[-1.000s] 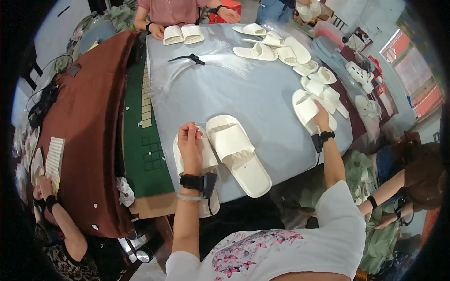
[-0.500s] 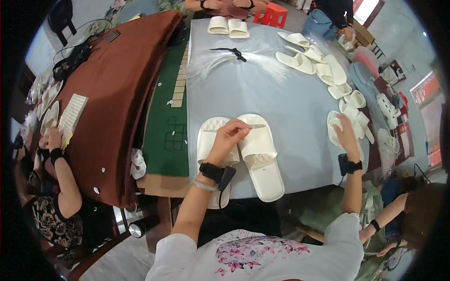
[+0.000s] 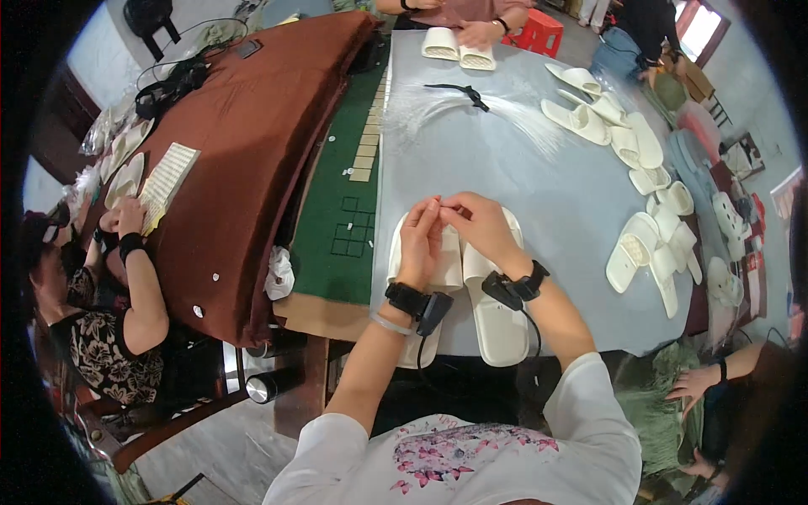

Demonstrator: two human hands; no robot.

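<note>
The left hand [image 3: 420, 240] and right hand [image 3: 477, 225] are meeting fingertip to fingertip above a pair of white slippers [image 3: 471, 290] lying at the table's [image 3: 471, 160] six o'clock edge. Both are pinching something too small to identify. The pair is seemingly being fastened together; what follows calls for a steady, fine pinch.

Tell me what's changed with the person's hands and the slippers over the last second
The right hand left the slippers far out on the right of the table and came in to meet the left hand. Both now sit fingertip to fingertip above the pair of white slippers at the near edge; whether they pinch anything is too small to tell. That pair stayed side by side on the grey table, and the loose slippers on the right stayed scattered.
</note>
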